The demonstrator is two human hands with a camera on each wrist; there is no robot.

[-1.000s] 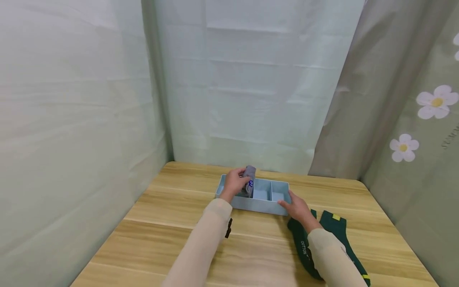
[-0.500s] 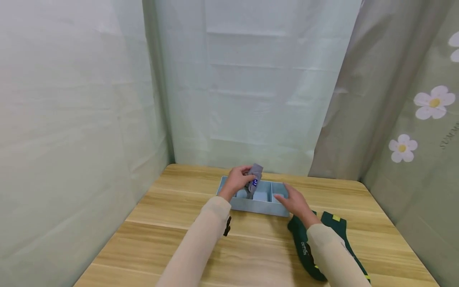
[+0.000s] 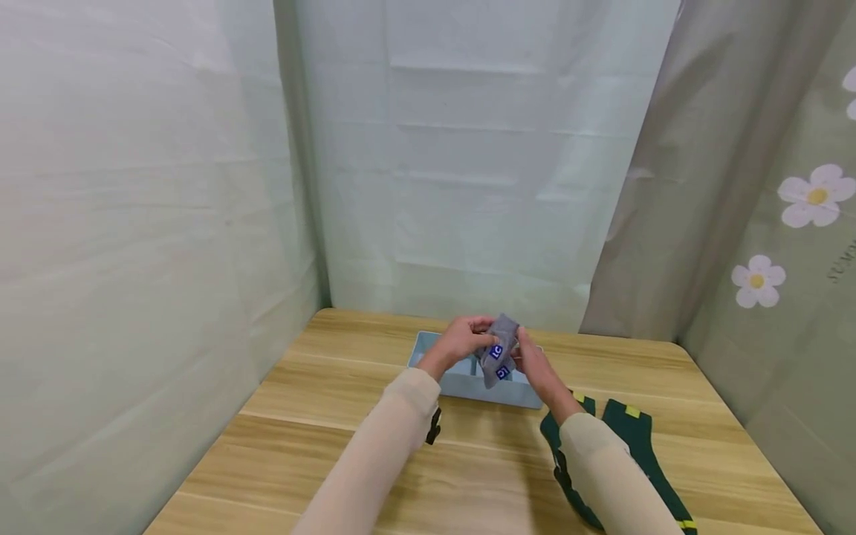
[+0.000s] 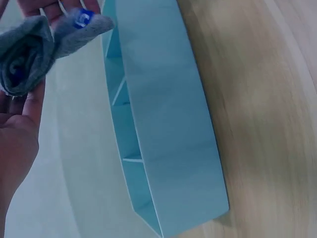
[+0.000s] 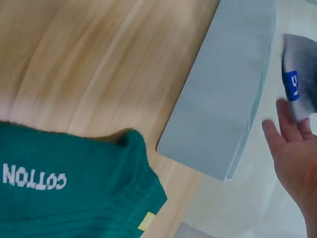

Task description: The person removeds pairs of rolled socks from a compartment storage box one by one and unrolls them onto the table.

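Note:
Above the light blue divided box [image 3: 461,384], my left hand [image 3: 460,342] grips a rolled pair of grey socks [image 3: 501,343] with blue label patches. From the left wrist view, the roll [image 4: 25,59] shows its coiled end, with the left thumb and fingers around it. My right hand [image 3: 537,368] is at the socks' right side. Its fingers [image 5: 285,116] are extended in the right wrist view, with their tips right at the grey fabric [image 5: 304,74]. Dividers split the box into several compartments; the socks and hands cover part of them in the head view.
A pair of dark green socks [image 3: 631,427] with yellow marks lies flat on the wooden table [image 3: 468,475], partly under the right forearm. One bears the word COTTON [image 5: 34,177]. Pale curtains [image 3: 455,186] stand behind the table and at both sides.
My left hand has lifted the grey socks out of the box and moved them right. My right hand has let go of the box's right end and come to the socks.

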